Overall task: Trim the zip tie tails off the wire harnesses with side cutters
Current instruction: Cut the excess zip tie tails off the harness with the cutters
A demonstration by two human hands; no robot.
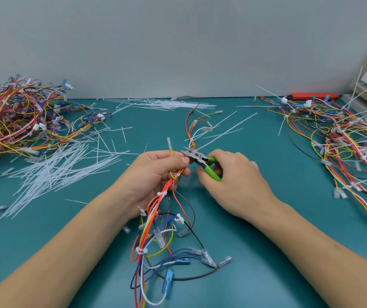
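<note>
Green-handled side cutters [200, 160], apparently open, beside multicoloured wire harness [155, 218].

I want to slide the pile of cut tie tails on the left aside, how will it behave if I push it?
The tails look thin and light, so they would probably scatter rather than move together. Lying criss-crossed on the smooth mat, some may slip under a hand.

Matt teal desk [255, 218], smooth and rubbery-looking. Side cutters [197, 157] with dull grey metal blades and glossy green plastic handles. Wire harness [155, 218] in smooth plastic insulation, orange, yellow, blue, white and black, with clear soft plastic sleeves on the terminals. Cut zip tie tails [62, 174] of translucent white plastic, faintly shiny. Matt pale wall [178, 45], even and smooth. Orange plastic tool [313, 95], slightly glossy.
</note>
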